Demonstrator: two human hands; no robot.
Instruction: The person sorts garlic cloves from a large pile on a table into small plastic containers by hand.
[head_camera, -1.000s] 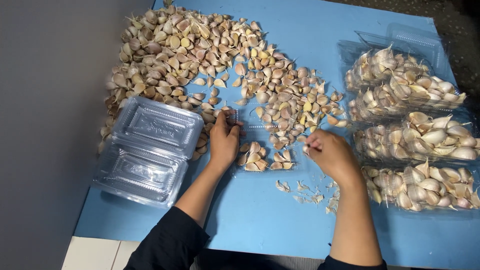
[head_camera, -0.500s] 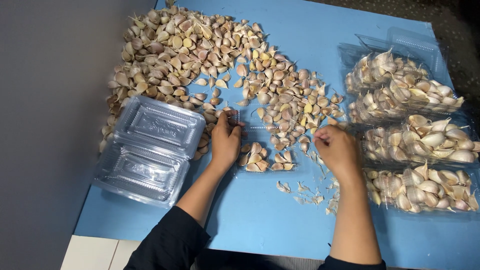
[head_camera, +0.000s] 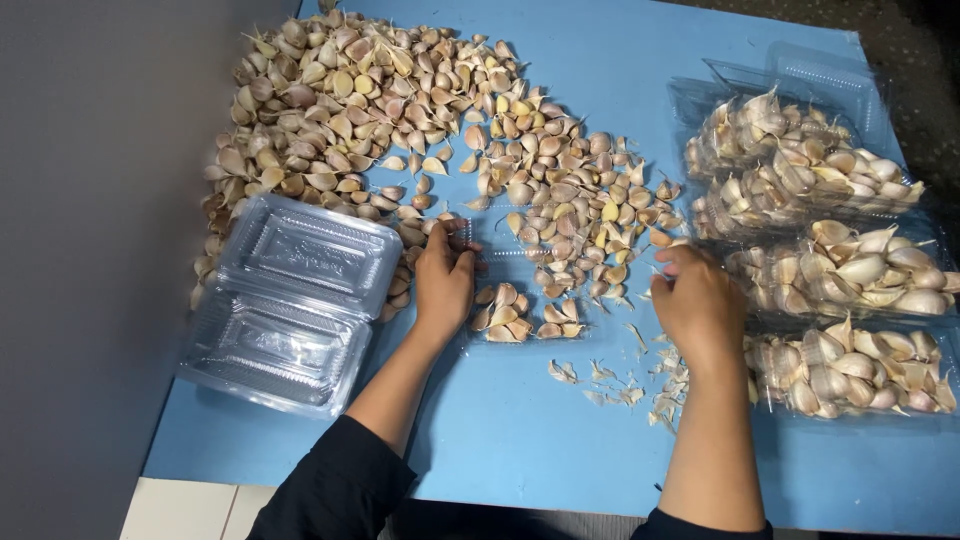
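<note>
While my left hand (head_camera: 443, 282) rests palm down with fingers curled at the edge of the loose garlic cloves (head_camera: 420, 120), whether it pinches one cannot be told. A small cluster of cloves (head_camera: 525, 315) lies just right of it. My right hand (head_camera: 700, 305) is loosely closed, contents hidden; filled clear trays (head_camera: 830, 270) sit just beyond it, and empty clamshell containers (head_camera: 290, 300) lie left of my left hand.

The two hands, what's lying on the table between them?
In the head view, between the left hand and right hand lies a clear open container holding a few garlic cloves, on the blue table.
</note>
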